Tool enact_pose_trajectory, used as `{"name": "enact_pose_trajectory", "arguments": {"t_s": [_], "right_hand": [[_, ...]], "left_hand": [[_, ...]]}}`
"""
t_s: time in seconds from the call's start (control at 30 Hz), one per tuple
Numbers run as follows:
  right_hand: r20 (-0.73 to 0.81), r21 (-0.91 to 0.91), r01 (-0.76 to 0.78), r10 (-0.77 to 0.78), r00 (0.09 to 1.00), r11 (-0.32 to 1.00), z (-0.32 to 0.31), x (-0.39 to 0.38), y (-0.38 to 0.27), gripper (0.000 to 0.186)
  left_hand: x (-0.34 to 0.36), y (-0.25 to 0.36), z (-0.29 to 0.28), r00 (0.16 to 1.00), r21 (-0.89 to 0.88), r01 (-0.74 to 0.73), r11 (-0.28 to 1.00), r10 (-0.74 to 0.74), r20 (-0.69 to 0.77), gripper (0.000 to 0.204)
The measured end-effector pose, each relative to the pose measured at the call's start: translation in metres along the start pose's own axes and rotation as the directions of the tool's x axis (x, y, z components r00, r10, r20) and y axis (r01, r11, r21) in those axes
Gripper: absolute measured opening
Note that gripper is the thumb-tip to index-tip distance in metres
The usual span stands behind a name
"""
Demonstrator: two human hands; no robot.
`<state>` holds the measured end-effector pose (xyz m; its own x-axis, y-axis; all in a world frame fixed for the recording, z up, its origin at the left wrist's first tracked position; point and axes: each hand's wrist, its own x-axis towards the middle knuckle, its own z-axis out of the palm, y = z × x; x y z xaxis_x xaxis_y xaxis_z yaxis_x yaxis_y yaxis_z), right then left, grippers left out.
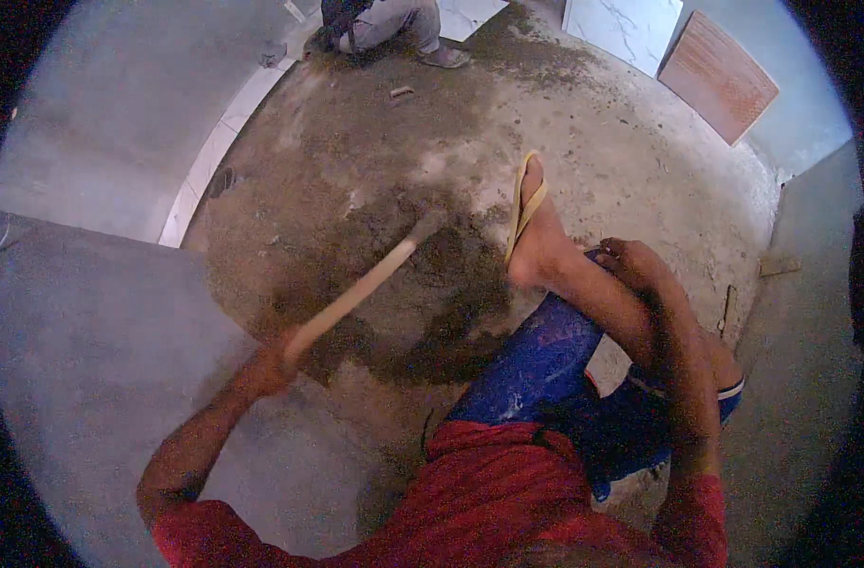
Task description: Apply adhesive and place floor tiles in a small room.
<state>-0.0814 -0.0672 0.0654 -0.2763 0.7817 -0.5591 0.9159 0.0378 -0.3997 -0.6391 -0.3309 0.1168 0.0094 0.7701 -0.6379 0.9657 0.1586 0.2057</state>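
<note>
My left hand [277, 364] is closed round the pale shaft of a long wooden-handled tool [361, 292]. The tool slants up and right, its grey, mortar-caked far end over a dark wet patch of mortar [423, 303] on the floor. What kind of head it has cannot be made out. My right hand [635, 267] lies against my raised lower leg, fingers curled; whatever they may hold is hidden. A yellow flip-flop [515, 213] is on my foot, above a blue surface [527, 364] smeared with white.
At the top, another person [394, 24] crouches on the floor. Marbled white tiles [626, 28] and a reddish-brown tile [718, 76] lean along the right wall. A white tile strip [214, 156] edges the left wall. A wood scrap [780, 267] lies at far right.
</note>
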Motion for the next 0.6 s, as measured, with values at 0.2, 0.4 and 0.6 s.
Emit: {"name": "enact_pose_trajectory", "arguments": {"t_s": [0.2,0.4,0.6], "right_hand": [[-0.028,-0.020,0.124,-0.124,0.992,0.992,-0.001,-0.004,0.006,0.038],[-0.047,-0.086,0.061,-0.065,0.997,0.994,0.000,-0.001,0.010,0.040],[-0.048,-0.091,0.085,-0.090,0.995,0.992,0.009,0.007,0.030,0.043]], "left_hand": [[0.007,0.081,-0.009,0.946,-0.314,0.297,0.902,-0.235,0.222,0.081],[0.020,0.040,0.016,0.982,-0.412,0.140,0.901,-0.074,0.171,0.089],[0.077,0.052,-0.025,0.994,-0.187,0.015,0.982,-0.035,-0.104,0.085]]}}
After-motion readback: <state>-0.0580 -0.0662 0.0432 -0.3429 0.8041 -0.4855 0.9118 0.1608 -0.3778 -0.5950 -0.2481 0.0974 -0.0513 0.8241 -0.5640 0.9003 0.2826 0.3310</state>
